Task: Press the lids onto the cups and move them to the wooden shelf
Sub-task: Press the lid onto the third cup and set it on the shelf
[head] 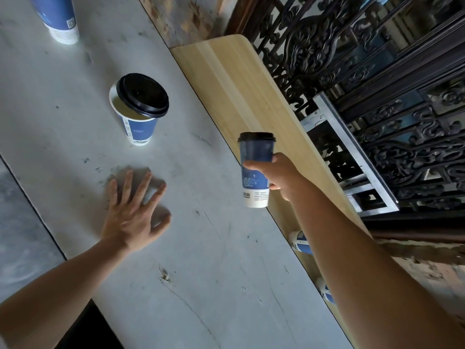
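Nearest the viewer, two bare forearms reach over a pale grey, scuffed and faintly veined bench. Along the bench's right edge runs a light wooden shelf with a rounded far corner; beyond it stands a dark carved openwork screen, with a pale metal frame against it. The left hand is released, palm down and fingers spread, resting flat on the bench surface and grasping nothing. The right hand is closed around the middle of a blue and white lidded cup, thumb across the near side, holding it upright with its black lid seated; the cup is over the boundary between bench and shelf, and whether its base touches either cannot be told. Farther out on the bench stands a second cup, its black lid lying askew across the rim so that part of the opening shows. A third blue cup stands at the far left corner, partly cut off by the frame edge. Beneath the right forearm, parts of two more cups show at the shelf's near end, mostly hidden.
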